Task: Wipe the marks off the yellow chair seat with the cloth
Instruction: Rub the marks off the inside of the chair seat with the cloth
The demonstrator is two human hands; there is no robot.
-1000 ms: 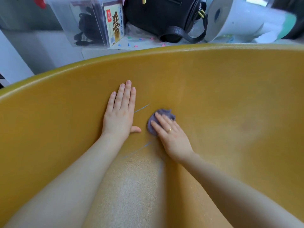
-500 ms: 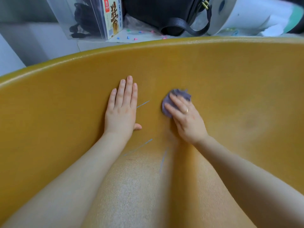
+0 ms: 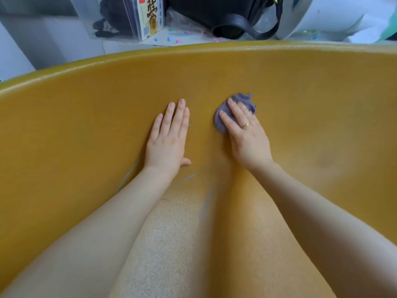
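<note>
The yellow chair seat (image 3: 311,130) curves across the whole view. My left hand (image 3: 168,138) lies flat on it with straight fingers. Just right of it, my right hand (image 3: 245,134) presses a small crumpled purple cloth (image 3: 247,102) against the seat with straight fingers; a ring shows on one finger. Thin blue marks remain on the seat: one (image 3: 185,179) below my left hand, one (image 3: 129,175) left of my left wrist, and a fainter one (image 3: 207,203) between my forearms. A short bit of mark peeks out beside my left fingers.
Behind the seat's rim stand a clear plastic box (image 3: 126,18) with a printed label, a black bag (image 3: 225,16) with a strap, and a white rounded appliance (image 3: 335,16). Small coloured bits lie on the white surface (image 3: 171,38) there.
My right hand has slid the cloth up and to the right across the seat. The mark beside my left fingers is mostly gone. My left hand stays flat in place.
</note>
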